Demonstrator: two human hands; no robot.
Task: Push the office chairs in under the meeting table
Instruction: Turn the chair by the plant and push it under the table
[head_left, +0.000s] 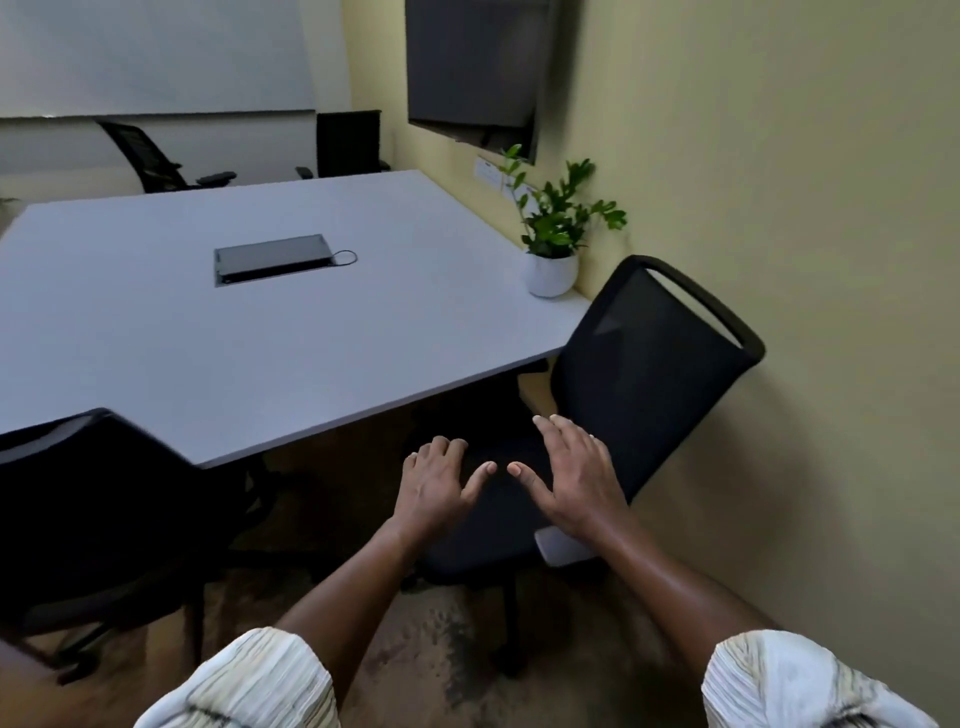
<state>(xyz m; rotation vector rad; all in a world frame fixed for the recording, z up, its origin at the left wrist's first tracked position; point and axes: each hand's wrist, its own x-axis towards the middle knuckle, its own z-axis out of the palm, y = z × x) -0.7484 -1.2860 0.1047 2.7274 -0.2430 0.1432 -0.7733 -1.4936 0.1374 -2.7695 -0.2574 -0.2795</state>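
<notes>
Both hands (511, 483) hover over black chair (644, 374).

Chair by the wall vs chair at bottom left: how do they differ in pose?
The chair by the wall is turned sideways to the meeting table, its seat mostly out in the open; the bottom-left chair has its back to the camera and faces the table edge. Both hands, left hand and right hand, hover open over the wall chair; none is near the other. Both are black mesh-backed.
</notes>
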